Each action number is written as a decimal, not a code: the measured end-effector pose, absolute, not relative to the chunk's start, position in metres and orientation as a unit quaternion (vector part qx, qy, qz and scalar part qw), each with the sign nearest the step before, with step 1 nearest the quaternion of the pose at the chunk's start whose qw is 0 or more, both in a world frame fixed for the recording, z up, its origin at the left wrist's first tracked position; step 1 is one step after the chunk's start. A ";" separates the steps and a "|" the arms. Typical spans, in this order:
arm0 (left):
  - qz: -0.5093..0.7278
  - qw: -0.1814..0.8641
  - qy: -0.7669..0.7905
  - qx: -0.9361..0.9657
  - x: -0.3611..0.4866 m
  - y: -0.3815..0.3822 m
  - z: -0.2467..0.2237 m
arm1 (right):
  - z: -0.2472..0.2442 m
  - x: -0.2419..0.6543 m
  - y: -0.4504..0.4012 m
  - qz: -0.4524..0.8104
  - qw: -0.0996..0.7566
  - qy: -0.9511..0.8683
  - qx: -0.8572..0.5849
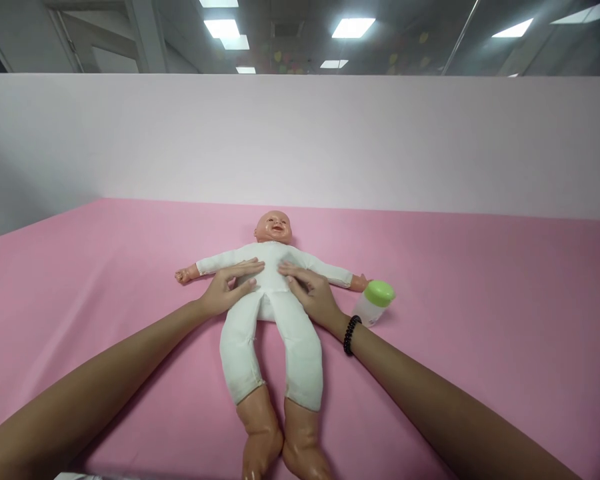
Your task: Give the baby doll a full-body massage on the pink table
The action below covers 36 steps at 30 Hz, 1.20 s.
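A baby doll [270, 307] with a white cloth body lies on its back on the pink surface, head away from me, arms spread and feet toward me. My left hand [231, 287] rests on the left side of its torso, fingers stretched toward the middle. On the other side of the torso lies my right hand [313, 291], its fingers extended over the belly. Neither hand grips anything. A bottle [373, 311] with a green lid is beside the doll's hand, just beyond my right wrist, which wears a black beaded bracelet [350, 335].
The pink sheet [480, 300] has soft creases at the left. Behind it stands a white low wall [300, 140], with glass and ceiling lights above. A pale object [75, 476] shows at the bottom left edge.
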<state>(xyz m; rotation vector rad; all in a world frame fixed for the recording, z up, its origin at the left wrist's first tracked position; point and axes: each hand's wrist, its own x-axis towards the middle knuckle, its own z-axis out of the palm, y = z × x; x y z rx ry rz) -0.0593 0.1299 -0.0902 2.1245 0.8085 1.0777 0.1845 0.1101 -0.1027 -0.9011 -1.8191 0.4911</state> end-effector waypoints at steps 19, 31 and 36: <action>0.272 0.303 0.374 0.833 -0.056 0.129 -0.087 | -0.098 0.187 0.119 0.284 0.327 -0.787 -0.439; 0.378 0.344 0.442 0.737 -0.055 0.133 -0.098 | -0.112 0.191 0.120 0.285 0.383 -0.730 -0.489; 0.458 0.275 0.462 0.708 -0.054 0.130 -0.098 | -0.111 0.189 0.115 0.211 0.467 -0.694 -0.506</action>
